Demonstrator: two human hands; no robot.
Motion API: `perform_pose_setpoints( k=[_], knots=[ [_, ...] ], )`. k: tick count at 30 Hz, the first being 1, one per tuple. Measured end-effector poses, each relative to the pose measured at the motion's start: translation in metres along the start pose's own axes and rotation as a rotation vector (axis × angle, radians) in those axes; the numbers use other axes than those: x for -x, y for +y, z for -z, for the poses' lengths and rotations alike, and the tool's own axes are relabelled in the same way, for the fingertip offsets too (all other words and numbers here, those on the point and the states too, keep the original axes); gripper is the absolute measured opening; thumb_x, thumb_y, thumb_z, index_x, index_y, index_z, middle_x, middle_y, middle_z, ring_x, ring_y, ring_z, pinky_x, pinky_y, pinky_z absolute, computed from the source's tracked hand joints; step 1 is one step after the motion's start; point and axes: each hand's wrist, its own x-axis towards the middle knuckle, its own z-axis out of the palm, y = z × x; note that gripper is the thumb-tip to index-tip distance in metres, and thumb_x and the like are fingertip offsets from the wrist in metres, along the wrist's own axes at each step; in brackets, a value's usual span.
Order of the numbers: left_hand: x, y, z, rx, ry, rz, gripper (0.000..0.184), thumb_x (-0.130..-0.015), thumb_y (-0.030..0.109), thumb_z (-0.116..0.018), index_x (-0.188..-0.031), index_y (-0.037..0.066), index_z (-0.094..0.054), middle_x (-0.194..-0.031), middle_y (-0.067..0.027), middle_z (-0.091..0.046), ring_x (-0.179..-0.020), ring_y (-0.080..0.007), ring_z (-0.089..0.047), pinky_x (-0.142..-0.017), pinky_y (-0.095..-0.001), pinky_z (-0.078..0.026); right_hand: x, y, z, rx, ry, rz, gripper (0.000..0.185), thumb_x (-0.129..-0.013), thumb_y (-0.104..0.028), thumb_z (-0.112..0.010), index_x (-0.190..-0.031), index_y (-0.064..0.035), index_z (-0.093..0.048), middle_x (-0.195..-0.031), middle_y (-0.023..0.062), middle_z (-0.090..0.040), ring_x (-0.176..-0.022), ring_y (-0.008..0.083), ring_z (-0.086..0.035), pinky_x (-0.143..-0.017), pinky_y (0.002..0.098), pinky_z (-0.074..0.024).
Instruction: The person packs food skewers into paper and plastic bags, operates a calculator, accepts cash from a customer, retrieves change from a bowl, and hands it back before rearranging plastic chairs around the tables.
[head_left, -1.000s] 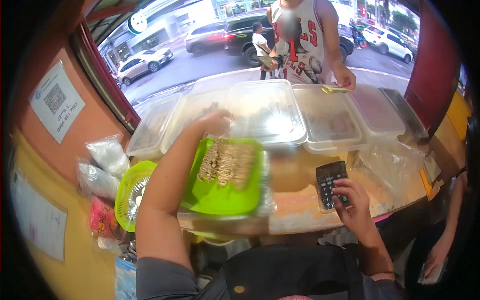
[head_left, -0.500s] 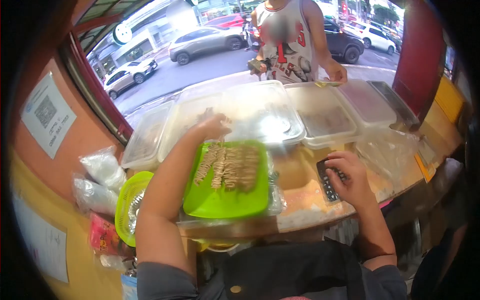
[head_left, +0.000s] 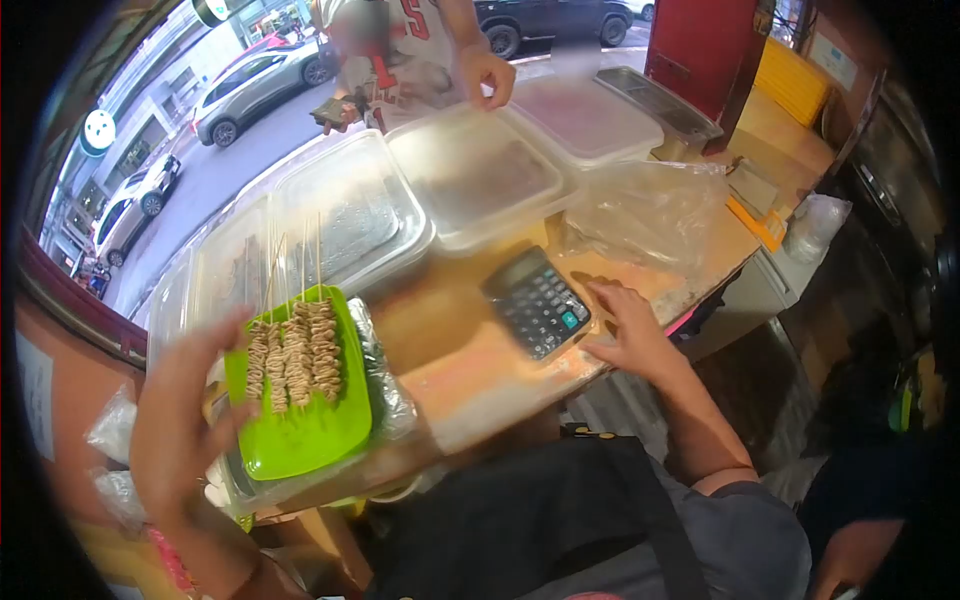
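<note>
The right hand (head_left: 638, 332) had slid off the calculator (head_left: 541, 306) on the counter (head_left: 465, 385), leaving its keys unpressed, fingers parted and empty, while the left hand (head_left: 178, 408), blurred, apparently open and empty, had withdrawn beside the green tray (head_left: 305, 442) bearing skewers (head_left: 297, 358).

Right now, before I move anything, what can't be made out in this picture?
All in the head view:
Left grip: blurred, so contact with the green tray can't be told.
Calculator: its display is too blurred and dark to read.
Lidded container behind the calculator: contents hazed by cloudy plastic.
Person across the counter: cut off by the top edge.
</note>
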Motion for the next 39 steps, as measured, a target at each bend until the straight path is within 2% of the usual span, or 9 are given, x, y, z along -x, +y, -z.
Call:
perform_pose_setpoints(
  k=[5,8,13,19,27,29,33,35,39],
  knots=[
    [0.025,0.069,-0.021,0.293,-0.352,-0.228,0.056,-0.062,0.023,-0.072,-0.114,0.007,-0.058,-0.101,-0.012,-0.061,-0.094,-0.0324,-0.057,-0.086,-0.0409,-0.043,-0.016,0.001,-0.016,0.096,0.017,0.121,0.072,-0.064,-0.028,-0.075,-0.125,-0.0036,-0.045,-0.109,0.0153,-0.053,-0.103,0.0335,-0.048,-0.089,0.0424,-0.0361],
    [0.015,0.083,-0.076,0.568,-0.319,-0.406,0.051,-0.069,0.026,-0.072,-0.115,0.008,-0.059,-0.093,-0.0085,-0.062,-0.088,-0.0261,-0.059,-0.081,-0.0357,-0.045,-0.022,0.004,-0.03,0.124,0.075,0.163,0.073,-0.064,-0.027,-0.075,-0.126,-0.0044,-0.044,-0.103,0.0136,-0.055,-0.1,0.0323,-0.049,-0.087,0.0412,-0.0367],
    [0.01,0.111,-0.177,0.939,-0.106,0.192,0.026,-0.077,0.007,-0.063,-0.103,0.003,-0.063,-0.093,-0.0108,-0.063,-0.087,-0.0252,-0.061,-0.078,-0.035,-0.048,-0.043,0.009,-0.002,0.019,-0.027,0.172,0.05,-0.07,-0.022,-0.072,-0.113,-0.0041,-0.055,-0.095,0.0139,-0.061,-0.093,0.0314,-0.056,-0.081,0.0388,-0.0436],
    [0.02,0.112,-0.254,0.879,0.183,0.431,0.022,-0.078,0.003,-0.061,-0.1,0.004,-0.063,-0.091,-0.0112,-0.064,-0.086,-0.0236,-0.062,-0.078,-0.0316,-0.047,-0.131,0.016,0.023,-0.001,0.09,0.22,0.032,-0.076,-0.019,-0.068,-0.102,-0.0022,-0.061,-0.089,0.0165,-0.064,-0.082,0.0305,-0.063,-0.073,0.0357,-0.0499],
    [0.03,0.11,-0.275,0.748,0.346,0.447,0.018,-0.08,-0.001,-0.059,-0.097,0.003,-0.063,-0.085,-0.0097,-0.064,-0.08,-0.0181,-0.061,-0.072,-0.0276,-0.048,-0.26,0.032,-0.069,0.388,0.195,0.462,0.031,-0.077,-0.017,-0.058,-0.105,-0.0033,-0.063,-0.109,0.0209,-0.057,-0.101,0.0351,-0.056,-0.091,0.0419,-0.0424],
    [0.037,0.103,-0.282,1.006,0.367,0.501,0.017,-0.083,-0.001,-0.056,-0.099,0.001,-0.061,-0.088,-0.0082,-0.064,-0.083,-0.0143,-0.06,-0.074,-0.0259,-0.048,-0.269,0.027,-0.066,0.373,-0.189,0.18,0.03,-0.078,-0.016,-0.052,-0.103,-0.0039,-0.063,-0.103,0.0208,-0.06,-0.096,0.0377,-0.057,-0.088,0.0445,-0.0442],
    [0.04,0.095,-0.277,1.237,0.377,0.52,0.016,-0.087,-0.001,-0.052,-0.102,0.0,-0.06,-0.092,-0.0074,-0.063,-0.087,-0.0127,-0.059,-0.076,-0.0253,-0.048,-0.285,0.044,-0.072,0.515,-0.197,0.184,0.032,-0.078,-0.015,-0.047,-0.103,-0.0031,-0.063,-0.101,0.0206,-0.062,-0.091,0.0391,-0.059,-0.083,0.0473,-0.0458],
    [0.041,0.094,-0.276,1.298,0.353,0.524,0.019,-0.088,-0.001,-0.051,-0.106,-0.002,-0.057,-0.096,-0.0077,-0.063,-0.09,-0.0136,-0.059,-0.079,-0.0258,-0.047,-0.282,0.054,-0.082,0.209,0.259,0.084,0.031,-0.078,-0.016,-0.05,-0.102,-0.0014,-0.062,-0.091,0.0202,-0.064,-0.08,0.0331,-0.063,-0.074,0.0435,-0.0485],
    [0.044,0.089,-0.287,1.307,0.357,0.465,0.02,-0.088,-0.001,-0.05,-0.107,-0.001,-0.057,-0.095,-0.0085,-0.063,-0.091,-0.0141,-0.059,-0.082,-0.0265,-0.047,-0.232,0.022,-0.002,-0.414,0.211,-0.016,0.026,-0.082,-0.02,-0.056,-0.099,-0.0002,-0.062,-0.084,0.0106,-0.064,-0.074,0.0193,-0.06,-0.067,0.0332,-0.0467]
  ],
)
